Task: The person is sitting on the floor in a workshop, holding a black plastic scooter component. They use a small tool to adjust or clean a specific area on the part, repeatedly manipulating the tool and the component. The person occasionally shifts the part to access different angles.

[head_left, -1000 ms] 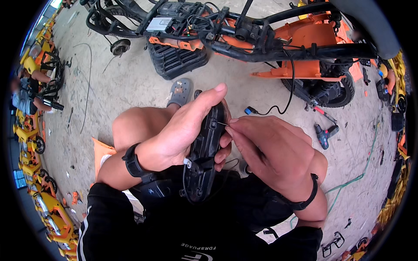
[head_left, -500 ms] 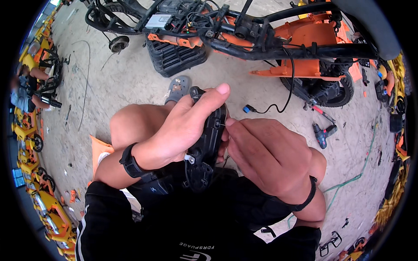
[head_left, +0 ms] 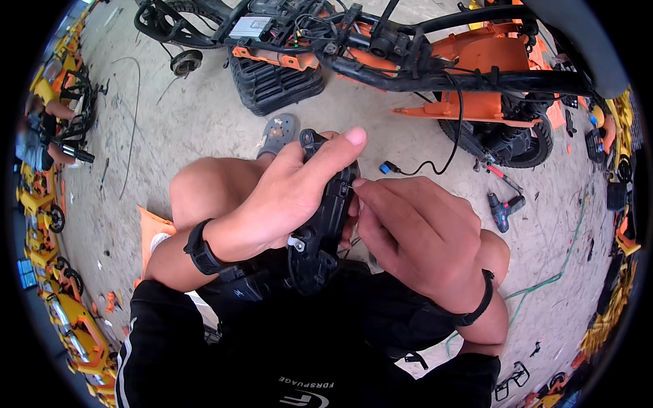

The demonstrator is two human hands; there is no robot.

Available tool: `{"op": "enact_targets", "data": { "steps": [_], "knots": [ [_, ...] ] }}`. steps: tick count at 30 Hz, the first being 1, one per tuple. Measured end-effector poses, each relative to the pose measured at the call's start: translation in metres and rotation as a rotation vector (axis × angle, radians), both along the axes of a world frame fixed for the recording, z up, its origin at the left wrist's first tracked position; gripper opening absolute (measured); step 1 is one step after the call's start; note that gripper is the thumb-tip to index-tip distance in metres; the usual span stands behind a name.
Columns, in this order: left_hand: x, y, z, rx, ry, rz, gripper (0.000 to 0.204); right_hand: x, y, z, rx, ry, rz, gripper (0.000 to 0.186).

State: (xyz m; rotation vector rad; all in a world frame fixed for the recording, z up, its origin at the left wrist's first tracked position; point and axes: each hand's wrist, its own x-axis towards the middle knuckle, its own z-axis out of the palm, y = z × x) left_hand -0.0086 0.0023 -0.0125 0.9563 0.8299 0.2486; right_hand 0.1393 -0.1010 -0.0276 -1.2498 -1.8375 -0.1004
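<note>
My left hand [head_left: 279,197] grips a long black plastic housing [head_left: 321,231] over my lap, thumb across its top end; a small pale metal fitting [head_left: 296,245] sits on its lower part. My right hand [head_left: 415,245] is closed in a pinch at the housing's right edge, on a thin metal piece [head_left: 351,185] too small to make out clearly.
An orange and black vehicle frame [head_left: 408,81] crosses ahead, beside a black ribbed box [head_left: 275,88]. A power drill [head_left: 502,212], red-handled tool [head_left: 502,177] and plugged cable [head_left: 430,164] lie right. A co-worker [head_left: 42,136] sits left among yellow vehicles [head_left: 47,272].
Both hands and the housing have shifted slightly upward, with the housing tilting more to the right at its top. My right fingertips remain pinched at the housing's right edge.
</note>
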Motion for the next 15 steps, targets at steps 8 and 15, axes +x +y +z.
{"op": "enact_targets", "data": {
  "steps": [8, 15],
  "knots": [
    [-0.0004, -0.0002, 0.0038, -0.077, 0.018, 0.009, 0.043, 0.0, 0.0041, -0.0081, -0.008, 0.076, 0.04, 0.034],
    [-0.0016, -0.0027, 0.0044, -0.139, 0.032, -0.031, 0.047, 0.0033, 0.0062, -0.0055, -0.026, 0.11, 0.09, 0.03]
  ]
}}
